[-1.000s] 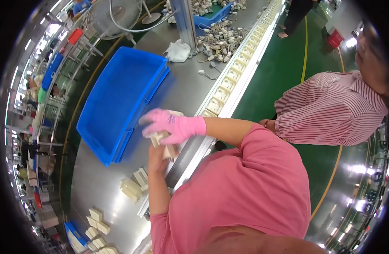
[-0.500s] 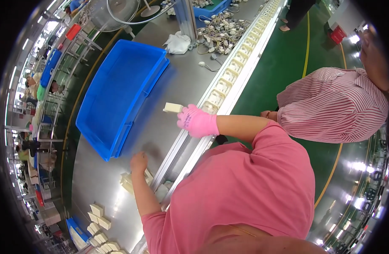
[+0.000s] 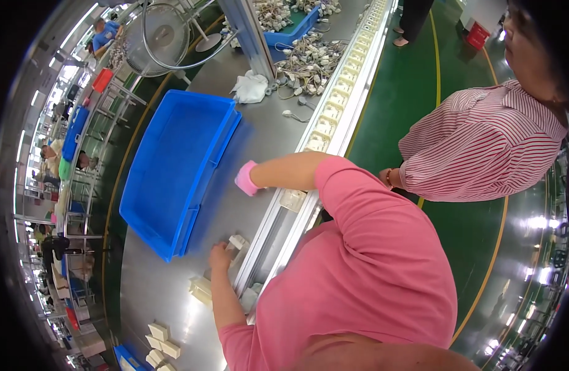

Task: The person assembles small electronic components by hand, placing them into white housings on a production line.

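My bare left hand (image 3: 220, 255) is over the metal table, its fingertips beside a small cream-white block (image 3: 237, 242). Whether the fingers grip the block or just lie against it is too small to make out. Close to that forearm lies a larger cream plastic housing (image 3: 201, 289). My right hand (image 3: 246, 179), in a pink glove, reaches over the table between the blue bin and the conveyor. Its fingers are turned away and hidden, so anything in them does not show.
A large blue bin (image 3: 188, 210) stands beyond my hands. The conveyor (image 3: 341, 89) carries a row of cream housings. Corded parts (image 3: 310, 62) are heaped at the far end near a white cloth (image 3: 250, 88). Cream blocks (image 3: 162, 340) lie near left. A person in a striped shirt (image 3: 476, 142) stands right.
My gloved right hand has moved left off the conveyor's edge; the cream box it held is out of sight. A small block now shows by my left fingertips. The whole view has shifted.
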Action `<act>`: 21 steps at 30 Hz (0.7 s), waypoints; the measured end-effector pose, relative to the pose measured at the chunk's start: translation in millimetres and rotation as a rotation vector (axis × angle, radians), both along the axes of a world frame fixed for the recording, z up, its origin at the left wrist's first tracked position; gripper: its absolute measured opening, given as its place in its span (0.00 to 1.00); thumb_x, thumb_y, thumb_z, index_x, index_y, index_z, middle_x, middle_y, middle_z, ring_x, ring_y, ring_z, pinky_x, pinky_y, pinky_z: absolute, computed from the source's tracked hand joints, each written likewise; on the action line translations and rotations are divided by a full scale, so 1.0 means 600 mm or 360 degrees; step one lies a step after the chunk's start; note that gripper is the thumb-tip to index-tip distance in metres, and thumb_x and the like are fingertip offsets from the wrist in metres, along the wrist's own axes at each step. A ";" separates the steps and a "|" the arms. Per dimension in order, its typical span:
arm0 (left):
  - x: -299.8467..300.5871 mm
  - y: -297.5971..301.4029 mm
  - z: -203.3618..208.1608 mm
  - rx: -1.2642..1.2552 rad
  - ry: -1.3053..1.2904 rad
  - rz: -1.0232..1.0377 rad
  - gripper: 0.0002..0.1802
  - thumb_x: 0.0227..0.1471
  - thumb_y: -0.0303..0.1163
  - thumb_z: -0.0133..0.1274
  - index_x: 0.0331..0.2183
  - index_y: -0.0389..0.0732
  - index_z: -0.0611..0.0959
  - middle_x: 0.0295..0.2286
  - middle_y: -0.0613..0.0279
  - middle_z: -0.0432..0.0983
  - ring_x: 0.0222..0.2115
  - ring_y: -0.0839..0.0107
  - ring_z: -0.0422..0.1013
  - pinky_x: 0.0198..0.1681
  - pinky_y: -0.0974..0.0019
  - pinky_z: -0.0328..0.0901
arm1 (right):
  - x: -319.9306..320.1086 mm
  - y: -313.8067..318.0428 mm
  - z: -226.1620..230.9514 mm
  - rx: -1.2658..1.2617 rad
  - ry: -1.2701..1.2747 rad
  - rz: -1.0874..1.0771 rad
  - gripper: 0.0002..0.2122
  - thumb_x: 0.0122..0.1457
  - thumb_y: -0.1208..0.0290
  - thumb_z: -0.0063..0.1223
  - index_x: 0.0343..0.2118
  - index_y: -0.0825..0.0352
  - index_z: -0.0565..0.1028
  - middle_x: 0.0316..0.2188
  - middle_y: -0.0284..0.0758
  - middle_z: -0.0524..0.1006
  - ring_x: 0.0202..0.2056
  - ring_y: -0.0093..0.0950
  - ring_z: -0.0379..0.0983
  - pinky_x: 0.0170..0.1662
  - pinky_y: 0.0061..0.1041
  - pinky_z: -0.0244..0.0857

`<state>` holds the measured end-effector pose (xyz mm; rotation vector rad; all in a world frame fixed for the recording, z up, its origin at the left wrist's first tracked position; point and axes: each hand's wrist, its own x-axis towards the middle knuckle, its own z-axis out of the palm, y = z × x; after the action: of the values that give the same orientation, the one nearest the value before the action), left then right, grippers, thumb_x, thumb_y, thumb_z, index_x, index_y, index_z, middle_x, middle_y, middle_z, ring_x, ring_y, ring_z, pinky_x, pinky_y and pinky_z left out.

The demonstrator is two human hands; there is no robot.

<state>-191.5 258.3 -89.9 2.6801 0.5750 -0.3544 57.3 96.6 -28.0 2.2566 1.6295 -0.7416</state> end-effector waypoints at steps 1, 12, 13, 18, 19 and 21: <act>0.003 -0.008 0.009 0.0044 0.0118 -0.0004 0.12 0.38 0.32 0.52 0.28 0.37 0.78 0.25 0.48 0.73 0.31 0.52 0.70 0.36 0.57 0.64 | -0.001 0.007 -0.029 0.0003 -0.0004 -0.0013 0.17 0.38 0.68 0.56 0.35 0.63 0.74 0.35 0.37 0.75 0.36 0.33 0.73 0.33 0.34 0.67; 0.023 0.003 0.023 -0.0948 -0.0979 0.0552 0.07 0.48 0.31 0.47 0.27 0.38 0.71 0.17 0.63 0.65 0.16 0.73 0.63 0.21 0.69 0.60 | 0.009 0.029 -0.070 0.0306 -0.0044 -0.0223 0.21 0.40 0.66 0.56 0.39 0.67 0.69 0.32 0.36 0.75 0.36 0.34 0.73 0.33 0.33 0.67; 0.025 0.003 0.034 -0.0951 -0.0978 0.0554 0.07 0.48 0.31 0.47 0.27 0.38 0.71 0.17 0.63 0.65 0.16 0.73 0.63 0.21 0.69 0.60 | 0.007 0.023 -0.049 0.0424 -0.0071 -0.0259 0.19 0.41 0.65 0.56 0.37 0.67 0.69 0.31 0.37 0.75 0.36 0.34 0.72 0.33 0.34 0.67; 0.041 -0.022 0.109 -0.1399 -0.1090 0.1100 0.13 0.51 0.35 0.43 0.38 0.39 0.70 0.26 0.64 0.67 0.24 0.75 0.64 0.26 0.70 0.61 | 0.007 -0.015 0.095 0.0941 0.0268 -0.0340 0.16 0.44 0.62 0.53 0.33 0.67 0.70 0.27 0.38 0.74 0.30 0.33 0.72 0.30 0.30 0.65; 0.050 -0.030 0.121 -0.1583 -0.1116 0.1180 0.16 0.51 0.36 0.43 0.41 0.39 0.69 0.29 0.64 0.68 0.28 0.74 0.65 0.29 0.69 0.61 | -0.001 -0.040 0.134 0.0994 0.0851 -0.0382 0.15 0.45 0.61 0.52 0.31 0.68 0.70 0.24 0.36 0.73 0.28 0.29 0.70 0.28 0.28 0.63; 0.071 -0.093 0.162 -0.1670 -0.1118 0.1161 0.21 0.51 0.37 0.43 0.46 0.39 0.66 0.37 0.60 0.67 0.35 0.71 0.66 0.36 0.67 0.62 | -0.014 -0.070 0.159 0.1018 0.1444 -0.0413 0.15 0.46 0.60 0.52 0.30 0.69 0.71 0.21 0.34 0.72 0.25 0.25 0.69 0.26 0.26 0.62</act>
<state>-149.1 202.7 7.3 1.3183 0.7765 0.3921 48.6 54.7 67.7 2.8166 2.2014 -1.7038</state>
